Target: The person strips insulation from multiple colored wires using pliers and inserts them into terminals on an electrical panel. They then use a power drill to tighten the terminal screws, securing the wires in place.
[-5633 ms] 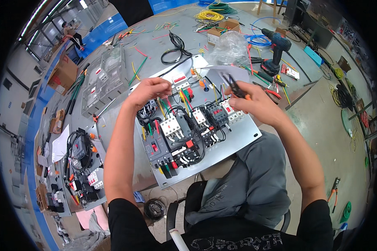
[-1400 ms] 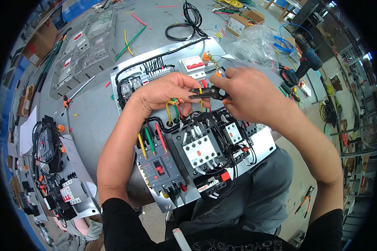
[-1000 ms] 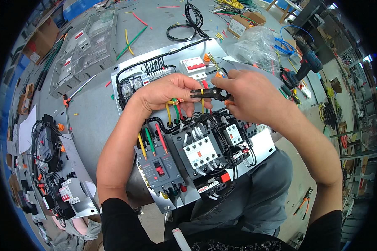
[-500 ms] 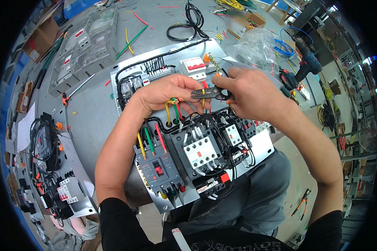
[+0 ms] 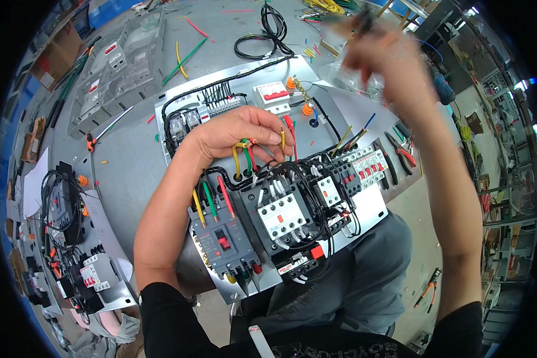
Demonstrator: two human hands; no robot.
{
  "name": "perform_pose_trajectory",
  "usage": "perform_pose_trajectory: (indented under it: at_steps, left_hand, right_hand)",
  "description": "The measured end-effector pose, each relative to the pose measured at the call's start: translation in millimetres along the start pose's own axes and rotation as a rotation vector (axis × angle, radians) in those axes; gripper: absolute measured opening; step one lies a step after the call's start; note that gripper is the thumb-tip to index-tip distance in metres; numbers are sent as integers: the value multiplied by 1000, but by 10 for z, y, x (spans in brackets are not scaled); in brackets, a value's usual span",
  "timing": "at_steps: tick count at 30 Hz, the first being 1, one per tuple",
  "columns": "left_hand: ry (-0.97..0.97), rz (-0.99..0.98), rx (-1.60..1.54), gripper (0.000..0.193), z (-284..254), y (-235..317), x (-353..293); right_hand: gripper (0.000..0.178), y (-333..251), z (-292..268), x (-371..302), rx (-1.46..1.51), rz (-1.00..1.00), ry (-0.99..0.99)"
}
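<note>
My left hand (image 5: 244, 134) is closed over the panel, pinching a thin yellow wire (image 5: 283, 138) whose end points up. Just beside those fingers, yellow, green and red wires (image 5: 244, 156) rise from the panel with bare ends. Away to the upper right, my right hand (image 5: 385, 59) is lifted and smeared by motion, gripping dark-jawed pliers (image 5: 364, 22) that are blurred too. Under the left hand sit a grey circuit breaker (image 5: 224, 241) with a red switch and a white-faced contactor (image 5: 283, 218) among black wires.
The metal panel (image 5: 334, 119) rests partly over my legs. Red-handled pliers (image 5: 406, 156) lie at its right. A screwdriver (image 5: 92, 142) and clear-covered grey boxes (image 5: 122, 77) are on the left, and a coil of black cable (image 5: 271, 36) behind. A second wired panel (image 5: 104, 232) stands left.
My right hand has swung up and right, away from the left hand, taking the pliers off the yellow wire. The left hand keeps its pinch in nearly the same place.
</note>
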State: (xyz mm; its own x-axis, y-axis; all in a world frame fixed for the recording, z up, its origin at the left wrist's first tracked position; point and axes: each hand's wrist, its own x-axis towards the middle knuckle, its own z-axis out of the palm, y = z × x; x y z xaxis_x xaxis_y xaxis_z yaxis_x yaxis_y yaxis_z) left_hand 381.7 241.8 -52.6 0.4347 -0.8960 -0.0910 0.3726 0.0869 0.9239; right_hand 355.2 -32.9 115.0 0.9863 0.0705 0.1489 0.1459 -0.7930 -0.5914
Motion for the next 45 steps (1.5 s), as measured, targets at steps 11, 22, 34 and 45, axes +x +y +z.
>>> perform_pose_trajectory:
  at_steps: [11, 22, 34, 45]
  left_hand:
    - [77, 24, -64, 28, -40, -43, 4]
    - [90, 14, -45, 21, -22, -12, -33]
    - [67, 20, -94, 20, -56, -45, -37]
    - [-17, 64, -216, 35, -56, -64, -28]
  right_hand:
    - [41, 170, 59, -445, -31, -231, -186]
    - [47, 304, 189, -625, -179, -436, -248]
    - [30, 15, 439, -723, -649, -524, -217]
    - [24, -56, 650, -635, -667, -541, -247]
